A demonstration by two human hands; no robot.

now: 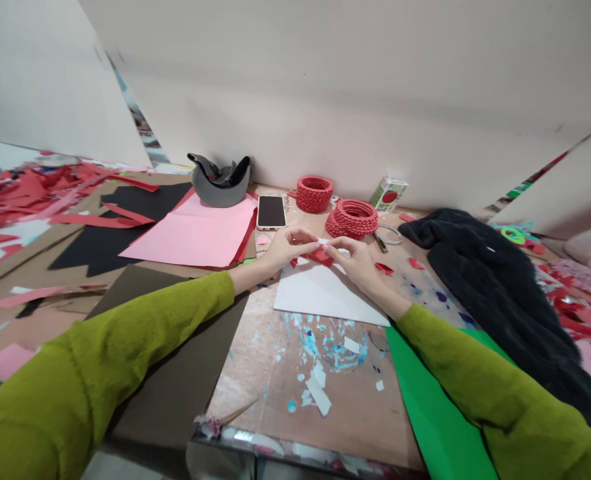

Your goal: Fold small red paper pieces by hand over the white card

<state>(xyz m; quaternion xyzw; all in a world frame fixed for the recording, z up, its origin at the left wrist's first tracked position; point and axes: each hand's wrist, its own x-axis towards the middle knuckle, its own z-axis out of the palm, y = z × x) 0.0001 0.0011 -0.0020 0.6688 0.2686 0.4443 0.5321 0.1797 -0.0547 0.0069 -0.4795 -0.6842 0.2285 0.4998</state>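
Note:
Both hands meet over a white sheet in the middle of the table. Between the fingertips is a small piece of red paper, which looks folded. My left hand pinches its left side with thumb and fingers, while my right hand grips the right side. Just behind the hands stand two round stacks of red rings, a nearer one and a farther one. Right of my right hand lie small red paper pieces.
Pink paper, a grey cap and a phone lie at the back left. A small carton stands against the wall. Dark fuzzy cloth and a green sheet are on the right; paper scraps lie in front.

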